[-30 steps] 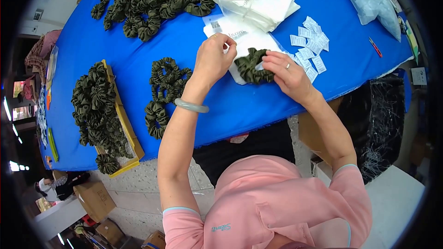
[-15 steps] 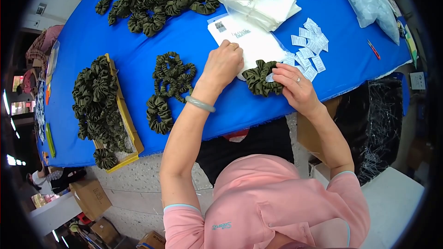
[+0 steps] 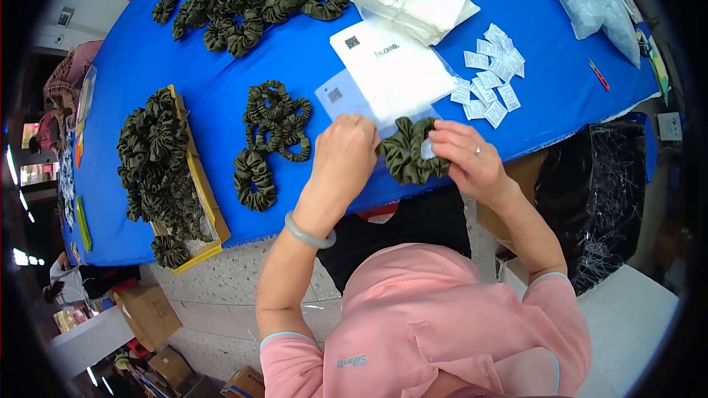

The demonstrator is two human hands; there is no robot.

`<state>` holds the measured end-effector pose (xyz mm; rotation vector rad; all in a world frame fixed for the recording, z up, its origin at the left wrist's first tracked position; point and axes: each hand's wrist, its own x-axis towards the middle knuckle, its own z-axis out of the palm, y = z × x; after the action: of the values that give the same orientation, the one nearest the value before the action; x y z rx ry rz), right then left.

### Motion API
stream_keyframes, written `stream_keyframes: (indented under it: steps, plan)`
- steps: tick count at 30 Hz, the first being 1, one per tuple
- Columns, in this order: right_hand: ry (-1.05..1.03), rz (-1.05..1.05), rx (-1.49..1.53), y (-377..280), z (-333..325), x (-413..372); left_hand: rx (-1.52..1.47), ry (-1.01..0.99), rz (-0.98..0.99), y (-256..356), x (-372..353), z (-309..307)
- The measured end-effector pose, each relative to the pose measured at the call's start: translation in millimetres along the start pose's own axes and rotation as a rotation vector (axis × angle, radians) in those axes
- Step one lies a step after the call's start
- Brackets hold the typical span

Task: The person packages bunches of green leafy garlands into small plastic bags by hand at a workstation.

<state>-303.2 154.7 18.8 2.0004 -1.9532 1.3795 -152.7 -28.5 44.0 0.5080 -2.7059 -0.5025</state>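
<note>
My left hand (image 3: 344, 153), with a pale bangle on the wrist, is closed on the edge of a translucent plastic bag (image 3: 336, 94). The bag slants off the top of a stack of white printed bags (image 3: 391, 63). In my right hand (image 3: 473, 158) is a dark green scrunchie (image 3: 404, 156), pinched together with a small white packet (image 3: 428, 149). The scrunchie is close beside my left fingers, over the front of the table. On the left lie several thin green scrunchies (image 3: 279, 114) and a larger scrunchie (image 3: 254, 180).
Dark green scrunchies (image 3: 251, 0) are heaped at the back of the blue table. A yellow-edged box (image 3: 210, 203) holds more at the left. Small white packets (image 3: 493, 66), a tied bag bundle (image 3: 417, 0), red snips (image 3: 599, 75) and a large plastic bag (image 3: 590, 7) lie further right.
My left hand has drawn a plastic bag off the stack toward me. My right hand has come slightly nearer my body with the scrunchie and the packet.
</note>
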Motion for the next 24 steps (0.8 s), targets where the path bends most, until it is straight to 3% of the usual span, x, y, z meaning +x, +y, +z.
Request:
stream_keyframes:
  steps: [4,8,14,19,24]
  plan:
    - [-0.056,-0.023,0.109,-15.9,12.4,-11.7,-0.149,-0.06,-0.105,-4.4,-26.9,-3.5]
    - [-0.127,-0.112,0.038,-20.0,32.7,-17.0,-0.38,-0.052,-0.36,-13.0,-34.6,1.7]
    - [-0.148,-0.118,0.0,-14.0,39.4,-11.9,-0.308,-0.064,-0.391,-9.8,-41.0,-5.6]
    - [-0.189,-0.187,-0.099,-21.7,48.6,-6.4,-0.076,0.102,-0.191,1.1,-45.4,-1.3]
    - [-0.06,-0.034,-0.205,-24.3,63.6,2.9,0.103,0.276,-0.03,16.2,-48.0,6.8]
